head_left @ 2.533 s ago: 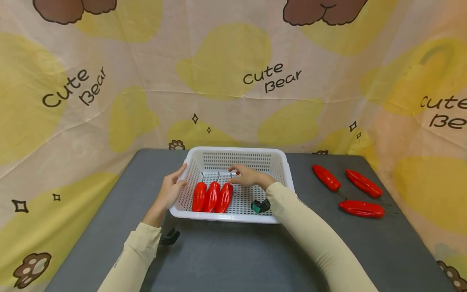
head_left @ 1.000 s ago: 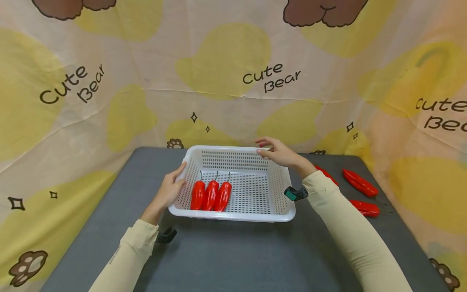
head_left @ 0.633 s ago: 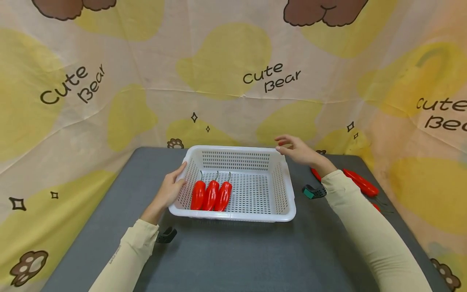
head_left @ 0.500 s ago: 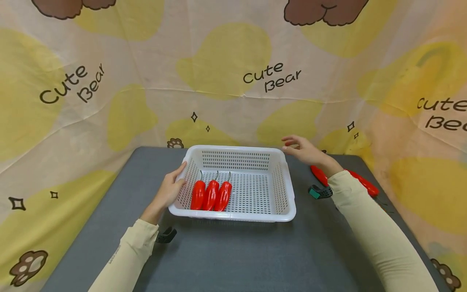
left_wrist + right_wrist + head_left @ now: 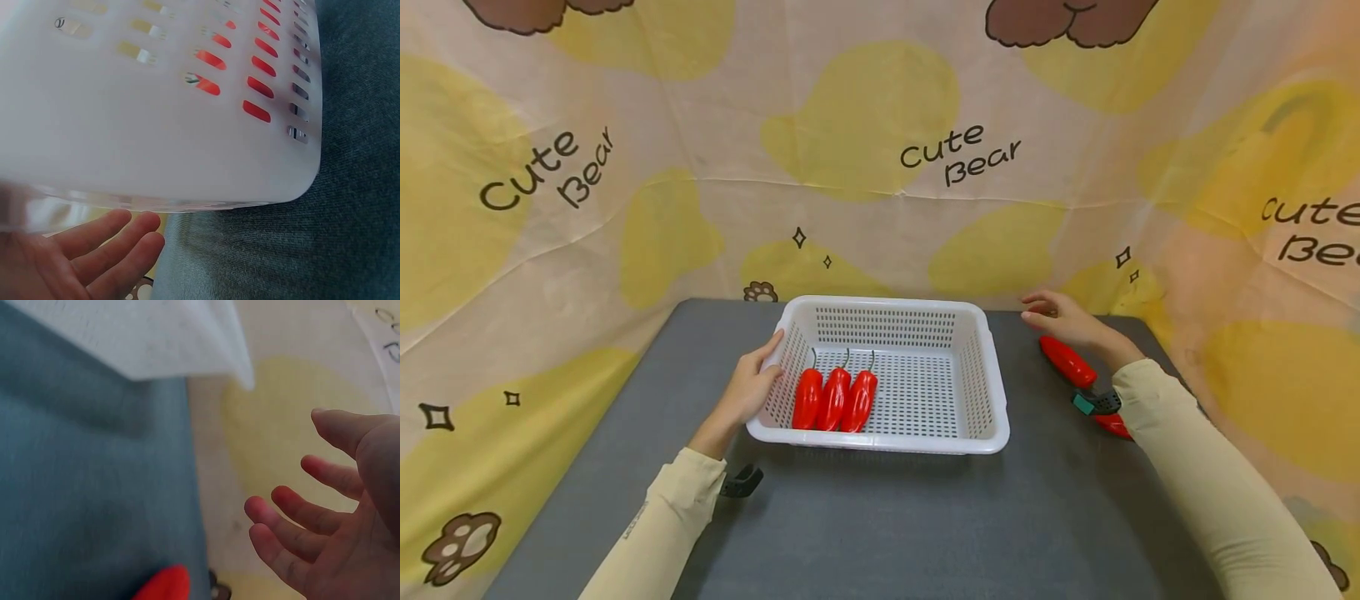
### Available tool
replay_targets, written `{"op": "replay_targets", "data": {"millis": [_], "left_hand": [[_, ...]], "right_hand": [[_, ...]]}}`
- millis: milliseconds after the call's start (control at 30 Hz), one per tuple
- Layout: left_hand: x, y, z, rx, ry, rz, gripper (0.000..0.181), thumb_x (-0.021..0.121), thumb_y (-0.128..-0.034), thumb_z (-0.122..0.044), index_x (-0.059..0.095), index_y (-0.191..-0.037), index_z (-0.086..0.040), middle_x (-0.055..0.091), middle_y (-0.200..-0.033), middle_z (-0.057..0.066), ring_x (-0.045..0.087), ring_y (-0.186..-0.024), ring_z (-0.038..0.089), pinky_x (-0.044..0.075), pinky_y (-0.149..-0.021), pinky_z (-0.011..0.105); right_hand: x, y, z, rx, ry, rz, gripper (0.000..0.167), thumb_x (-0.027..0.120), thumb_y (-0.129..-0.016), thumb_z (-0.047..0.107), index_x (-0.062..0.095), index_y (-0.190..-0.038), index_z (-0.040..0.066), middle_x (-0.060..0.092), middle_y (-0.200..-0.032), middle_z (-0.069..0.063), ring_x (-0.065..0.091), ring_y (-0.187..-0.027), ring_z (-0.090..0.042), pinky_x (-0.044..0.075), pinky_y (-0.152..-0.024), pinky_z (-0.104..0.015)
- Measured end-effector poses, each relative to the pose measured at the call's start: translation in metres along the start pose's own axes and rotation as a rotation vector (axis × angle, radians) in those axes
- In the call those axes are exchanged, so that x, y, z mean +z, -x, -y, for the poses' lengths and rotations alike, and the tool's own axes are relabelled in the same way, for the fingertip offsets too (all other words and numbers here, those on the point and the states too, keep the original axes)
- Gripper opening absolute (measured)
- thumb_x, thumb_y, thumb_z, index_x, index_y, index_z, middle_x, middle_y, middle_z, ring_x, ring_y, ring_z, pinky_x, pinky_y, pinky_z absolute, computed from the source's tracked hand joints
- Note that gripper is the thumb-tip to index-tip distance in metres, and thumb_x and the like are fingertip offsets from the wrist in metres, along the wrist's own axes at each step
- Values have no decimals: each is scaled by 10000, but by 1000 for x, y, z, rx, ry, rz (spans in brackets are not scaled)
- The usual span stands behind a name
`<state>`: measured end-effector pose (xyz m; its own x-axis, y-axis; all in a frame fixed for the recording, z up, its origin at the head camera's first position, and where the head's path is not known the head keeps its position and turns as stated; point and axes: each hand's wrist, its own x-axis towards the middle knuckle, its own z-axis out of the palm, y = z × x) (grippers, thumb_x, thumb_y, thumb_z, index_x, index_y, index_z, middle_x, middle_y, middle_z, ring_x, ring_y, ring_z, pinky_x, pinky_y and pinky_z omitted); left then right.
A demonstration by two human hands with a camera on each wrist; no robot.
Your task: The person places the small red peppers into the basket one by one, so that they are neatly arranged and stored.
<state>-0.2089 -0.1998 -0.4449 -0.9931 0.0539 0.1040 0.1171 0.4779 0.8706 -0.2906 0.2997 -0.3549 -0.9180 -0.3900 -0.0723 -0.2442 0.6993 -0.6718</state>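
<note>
A white perforated plastic basket (image 5: 887, 443) stands on the grey table, with three red chili peppers (image 5: 833, 400) side by side in its left part, stems pointing away. My left hand (image 5: 748, 385) holds the basket's left rim; in the left wrist view its fingers (image 5: 122, 250) reach past the rim. My right hand (image 5: 1071, 321) is in the air right of the basket, fingers loosely bent and apart, holding nothing. Just below it lies a red chili pepper (image 5: 1067, 362). Another pepper (image 5: 1112, 426) shows partly beneath my right wrist; the forearm hides the third one.
The grey table (image 5: 880, 525) runs back to a patterned cloth (image 5: 850, 150) hung behind and at both sides. Black wrist straps (image 5: 742, 482) sit on both wrists. In the right wrist view a red pepper tip (image 5: 165, 584) shows at the bottom edge.
My right hand has left the inside of the basket, risen over its far right corner and moved right to above the loose peppers. The left hand and the peppers in the basket stay put.
</note>
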Motion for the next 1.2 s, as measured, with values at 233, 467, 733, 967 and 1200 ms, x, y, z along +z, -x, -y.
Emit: {"op": "replay_targets", "data": {"millis": [233, 467, 733, 967, 1200], "left_hand": [[-1, 2, 1, -26, 23, 13, 677, 446, -931, 3, 314, -1586, -106, 409, -1565, 250, 599, -1133, 377, 566, -839, 377], [1, 3, 3, -28, 20, 6, 667, 432, -933, 4, 315, -1583, -90, 421, -1553, 258, 609, -1138, 392, 579, -869, 421], [1, 2, 2, -16, 20, 1, 663, 433, -938, 3, 313, -1584, -91, 404, -1569, 247, 584, -1183, 390, 571, -895, 440], [1, 1, 2, -31, 27, -1, 660, 434, -943, -6, 315, -1585, -105, 397, -1580, 230, 584, -1179, 386, 571, -906, 451], [1, 0, 1, -27, 40, 0, 660, 432, -941, -5, 318, -1583, -109, 398, -1573, 252, 591, -1165, 398, 583, -888, 441]], "right_hand": [[-8, 12, -25, 60, 53, 32, 518, 489, -1057, 209, 378, -1464, -92, 392, -1491, -362, 380, -1372, -548, 396, -1086, -670], [-9, 23, -48, 89, 121, 58, 514, 503, -1052, 220, 401, -1450, -89, 420, -1464, -395, 418, -1330, -582, 419, -1055, -680], [-8, 35, -67, 129, 156, 96, 524, 552, -1030, 237, 431, -1442, -63, 377, -1466, -441, 400, -1317, -611, 398, -1055, -702], [-3, 42, -80, 89, 152, 125, 536, 585, -1012, 195, 431, -1428, -105, 398, -1463, -413, 399, -1311, -606, 422, -1037, -693], [-3, 47, -83, 65, 149, 111, 536, 616, -990, 139, 433, -1412, -135, 450, -1424, -402, 435, -1280, -582, 444, -1015, -675]]}}
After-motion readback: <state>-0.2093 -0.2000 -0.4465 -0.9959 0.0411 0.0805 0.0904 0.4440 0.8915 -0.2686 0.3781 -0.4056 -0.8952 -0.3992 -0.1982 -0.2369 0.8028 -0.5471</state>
